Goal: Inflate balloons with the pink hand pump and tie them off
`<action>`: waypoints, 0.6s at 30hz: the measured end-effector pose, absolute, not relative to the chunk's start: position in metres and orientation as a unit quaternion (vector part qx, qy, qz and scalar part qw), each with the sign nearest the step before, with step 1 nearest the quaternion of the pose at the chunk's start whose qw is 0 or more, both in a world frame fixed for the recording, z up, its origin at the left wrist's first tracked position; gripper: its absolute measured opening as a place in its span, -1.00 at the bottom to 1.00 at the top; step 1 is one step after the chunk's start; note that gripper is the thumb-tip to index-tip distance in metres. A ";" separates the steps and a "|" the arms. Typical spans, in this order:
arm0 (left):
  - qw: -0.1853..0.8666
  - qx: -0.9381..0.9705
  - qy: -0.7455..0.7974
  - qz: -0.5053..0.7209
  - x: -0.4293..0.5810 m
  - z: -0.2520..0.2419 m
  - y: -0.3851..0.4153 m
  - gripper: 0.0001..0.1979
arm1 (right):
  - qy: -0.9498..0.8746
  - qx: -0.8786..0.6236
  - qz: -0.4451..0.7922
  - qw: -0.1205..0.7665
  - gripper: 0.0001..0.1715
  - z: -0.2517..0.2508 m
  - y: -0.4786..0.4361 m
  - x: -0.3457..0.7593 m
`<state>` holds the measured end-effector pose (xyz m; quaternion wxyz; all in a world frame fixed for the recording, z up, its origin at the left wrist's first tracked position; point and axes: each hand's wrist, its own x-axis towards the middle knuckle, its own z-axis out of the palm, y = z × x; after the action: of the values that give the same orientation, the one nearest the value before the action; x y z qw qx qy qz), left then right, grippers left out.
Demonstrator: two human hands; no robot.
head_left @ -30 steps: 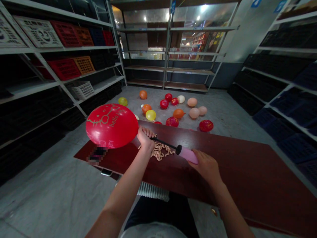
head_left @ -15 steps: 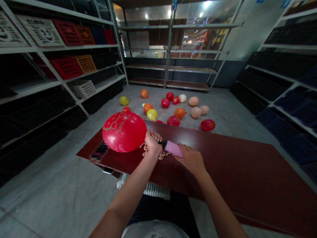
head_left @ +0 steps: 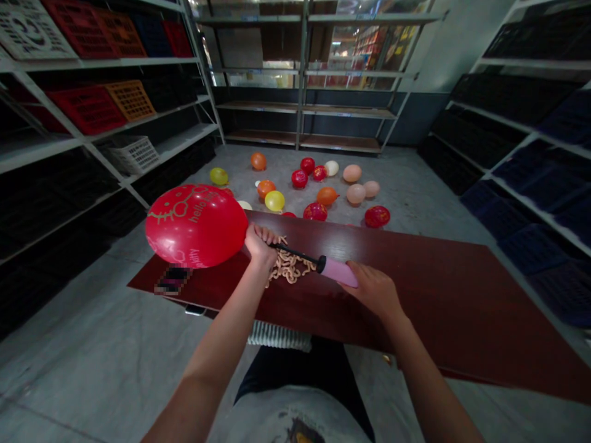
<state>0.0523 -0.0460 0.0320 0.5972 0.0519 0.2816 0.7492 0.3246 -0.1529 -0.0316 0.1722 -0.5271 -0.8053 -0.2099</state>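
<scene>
My left hand (head_left: 259,243) is a closed fist round the neck of a large red balloon (head_left: 196,225) with a printed cartoon face, at the tip of the black rod (head_left: 295,253) of a hand pump. My right hand (head_left: 373,289) grips the pink pump handle (head_left: 339,272), drawn back so the rod shows. The balloon bulges out to the left above the dark red table (head_left: 429,295). A heap of pale uninflated balloons (head_left: 289,268) lies on the table just behind the pump.
Several inflated balloons (head_left: 323,184), red, orange, yellow and pale, lie on the grey floor beyond the table. Metal shelves with crates (head_left: 129,98) line the left, dark bins the right. A blurred small object (head_left: 172,281) sits on the table's left corner.
Half a second ago the pink handle was pushed in against my left hand; now it is drawn out again, showing the rod. The balloon looks larger. The view tilted down slightly.
</scene>
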 end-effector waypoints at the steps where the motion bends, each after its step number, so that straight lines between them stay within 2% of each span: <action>1: 0.599 0.056 0.283 0.747 0.050 0.033 -0.045 -0.55 | -0.805 -0.527 -0.213 0.170 -0.51 -0.031 -0.156 0.331; 10: 0.569 0.077 0.260 0.776 0.055 0.048 -0.038 -0.58 | -0.782 -0.566 -0.208 0.158 -0.50 -0.012 -0.147 0.337; 18: 0.560 0.074 0.264 0.782 0.073 0.044 -0.055 -0.56 | -0.790 -0.577 -0.159 0.132 -0.51 0.007 -0.136 0.289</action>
<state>0.0734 -0.0550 0.0439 0.5599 0.0740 0.2637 0.7820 0.2894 -0.1357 0.0072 0.1323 -0.5766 -0.7904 -0.1590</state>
